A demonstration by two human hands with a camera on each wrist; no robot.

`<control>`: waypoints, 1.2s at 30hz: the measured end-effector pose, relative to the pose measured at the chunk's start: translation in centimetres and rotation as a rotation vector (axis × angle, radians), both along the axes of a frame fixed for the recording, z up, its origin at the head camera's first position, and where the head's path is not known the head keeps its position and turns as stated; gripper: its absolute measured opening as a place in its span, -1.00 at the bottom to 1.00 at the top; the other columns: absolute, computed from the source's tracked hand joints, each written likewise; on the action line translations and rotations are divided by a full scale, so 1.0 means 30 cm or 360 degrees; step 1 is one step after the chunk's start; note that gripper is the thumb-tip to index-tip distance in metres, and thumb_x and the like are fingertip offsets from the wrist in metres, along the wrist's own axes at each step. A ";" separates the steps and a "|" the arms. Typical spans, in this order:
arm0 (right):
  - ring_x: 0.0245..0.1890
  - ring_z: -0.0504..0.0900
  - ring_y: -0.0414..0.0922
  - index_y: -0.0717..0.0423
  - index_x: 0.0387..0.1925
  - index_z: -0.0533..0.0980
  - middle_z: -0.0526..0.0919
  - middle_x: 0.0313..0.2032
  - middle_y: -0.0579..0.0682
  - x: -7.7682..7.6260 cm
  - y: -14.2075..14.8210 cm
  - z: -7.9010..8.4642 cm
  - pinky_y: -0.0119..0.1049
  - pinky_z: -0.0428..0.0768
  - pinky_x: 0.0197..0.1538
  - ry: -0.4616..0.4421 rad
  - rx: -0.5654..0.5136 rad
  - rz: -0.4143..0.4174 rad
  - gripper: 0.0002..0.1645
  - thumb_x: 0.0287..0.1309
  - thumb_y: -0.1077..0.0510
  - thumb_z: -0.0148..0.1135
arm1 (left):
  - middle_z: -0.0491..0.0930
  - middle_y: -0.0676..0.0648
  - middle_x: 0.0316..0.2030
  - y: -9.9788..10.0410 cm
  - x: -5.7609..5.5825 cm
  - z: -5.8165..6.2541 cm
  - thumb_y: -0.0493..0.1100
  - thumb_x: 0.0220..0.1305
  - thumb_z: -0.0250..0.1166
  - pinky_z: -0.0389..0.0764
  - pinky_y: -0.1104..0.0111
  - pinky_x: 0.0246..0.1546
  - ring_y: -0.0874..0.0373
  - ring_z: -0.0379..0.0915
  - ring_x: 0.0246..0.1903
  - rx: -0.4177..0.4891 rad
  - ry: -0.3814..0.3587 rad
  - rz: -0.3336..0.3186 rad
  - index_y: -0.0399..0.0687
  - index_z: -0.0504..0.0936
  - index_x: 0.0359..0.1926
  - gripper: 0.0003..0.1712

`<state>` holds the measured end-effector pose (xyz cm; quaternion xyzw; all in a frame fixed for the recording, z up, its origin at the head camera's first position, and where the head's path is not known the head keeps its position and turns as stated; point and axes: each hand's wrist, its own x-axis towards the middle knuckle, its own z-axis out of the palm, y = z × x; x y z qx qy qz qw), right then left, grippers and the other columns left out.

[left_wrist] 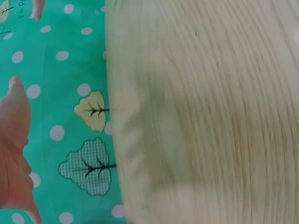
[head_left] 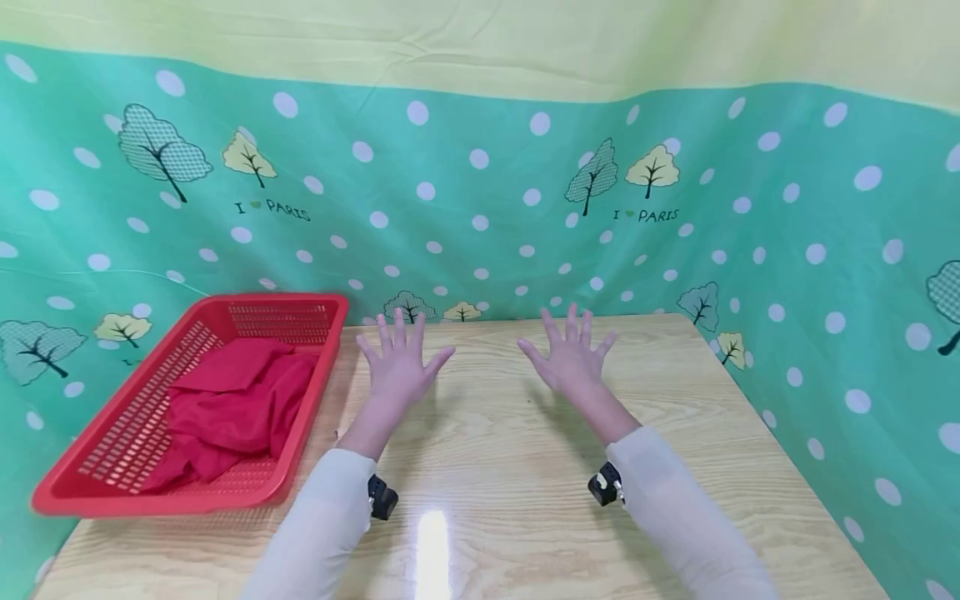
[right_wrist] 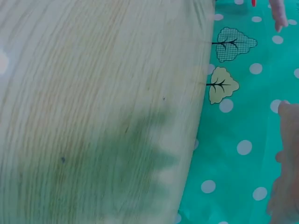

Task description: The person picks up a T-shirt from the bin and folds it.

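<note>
Both hands reach forward above the wooden table with fingers spread wide and nothing held. In the head view the left hand point(head_left: 399, 367) is just right of a red plastic basket point(head_left: 318, 400), its thumb pointing toward the other hand. A crumpled red cloth point(head_left: 232, 400) lies inside that basket. The right hand point(head_left: 573, 358) mirrors the left across a stretch of table, thumb pointing inward. At the left edge of the left wrist view, part of the left hand point(left_wrist: 14, 149) shows. Part of the right hand point(right_wrist: 287, 163) appears at the right edge of the right wrist view.
The light wood-grain table point(head_left: 495, 450) ends at a green dotted curtain point(head_left: 480, 192) printed with trees, which hangs behind and along both sides. Small black cameras sit at the white-sleeved wrists. A bright reflection shows on the near tabletop.
</note>
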<state>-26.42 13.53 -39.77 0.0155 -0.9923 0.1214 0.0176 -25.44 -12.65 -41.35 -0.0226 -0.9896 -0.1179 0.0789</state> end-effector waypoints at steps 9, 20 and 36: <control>0.45 -0.43 0.18 -0.22 0.46 -0.14 -0.36 0.45 0.24 -0.004 0.034 -0.021 0.45 -0.44 0.23 0.0061 -0.0059 0.0002 -0.03 0.15 -0.56 -0.34 | -0.11 -0.27 0.44 -0.055 0.037 0.093 0.49 0.23 -0.20 -0.10 -0.31 0.26 -0.31 -0.33 0.42 0.0051 0.0105 -0.0035 0.01 -0.09 0.46 -0.02; 0.45 -0.35 0.24 -0.17 0.46 -0.12 -0.42 0.45 0.23 -0.006 0.070 -0.060 0.49 -0.36 0.21 0.0028 -0.0107 0.0002 -0.04 0.18 -0.53 -0.33 | 0.17 -0.30 0.33 -0.156 0.121 0.206 0.25 0.27 0.06 0.11 -0.30 0.14 -0.27 0.04 0.31 0.0082 0.0280 0.0058 -0.15 0.09 0.38 -0.16; 0.40 -0.22 0.36 -0.08 0.46 -0.08 -0.25 0.43 0.34 0.038 0.128 -0.165 0.53 -0.13 0.17 -0.0251 -0.0145 0.0044 -0.05 0.20 -0.45 -0.18 | 0.15 -0.46 0.24 -0.499 0.251 0.276 -0.04 0.16 0.28 0.17 -0.38 -0.01 -0.44 0.08 0.17 0.0229 0.0113 0.0278 -0.24 0.06 0.39 -0.11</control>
